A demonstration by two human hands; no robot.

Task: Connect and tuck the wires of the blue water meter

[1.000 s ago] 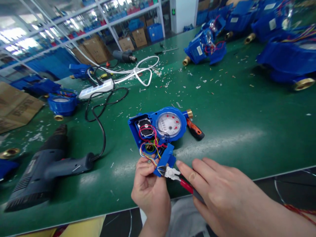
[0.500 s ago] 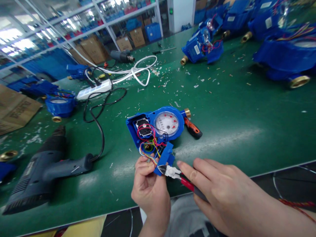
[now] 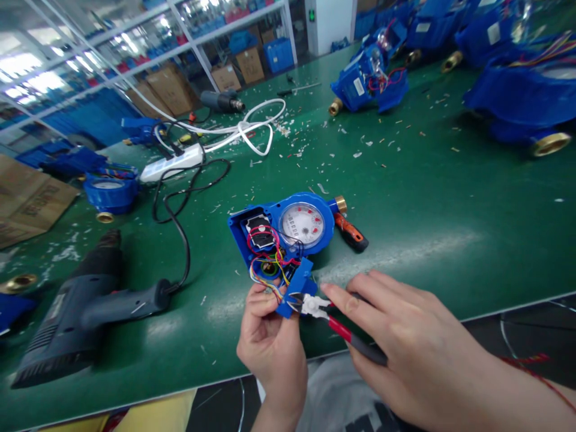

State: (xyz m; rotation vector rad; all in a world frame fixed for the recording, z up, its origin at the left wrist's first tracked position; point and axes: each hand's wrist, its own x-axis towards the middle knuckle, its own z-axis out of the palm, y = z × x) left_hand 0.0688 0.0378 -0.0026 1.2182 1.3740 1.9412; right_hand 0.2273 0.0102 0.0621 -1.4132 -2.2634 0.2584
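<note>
A blue water meter [image 3: 306, 225] with a round dial and an open wiring box lies on the green bench in front of me. Thin coloured wires run from the box to a small blue plastic part [image 3: 297, 285] at its near side. My left hand [image 3: 272, 342] pinches that blue part and the wire ends from below. In my right hand [image 3: 396, 336] are diagonal cutters [image 3: 339, 330] with red and grey handles. Their jaws are parted and lie against the near end of the blue part. An orange-and-black handle [image 3: 351, 234] sticks out beside the meter's brass fitting.
A heat gun [image 3: 76, 306] lies at the left, its black cord leading to a white power strip [image 3: 173, 163]. Several blue meters [image 3: 517, 96] stand at the back right, and another meter [image 3: 111, 189] at the left. Scraps litter the bench [image 3: 405, 180].
The cutters' jaws have parted and their handles have spread in my right hand. My left hand and the blue part have shifted slightly left.
</note>
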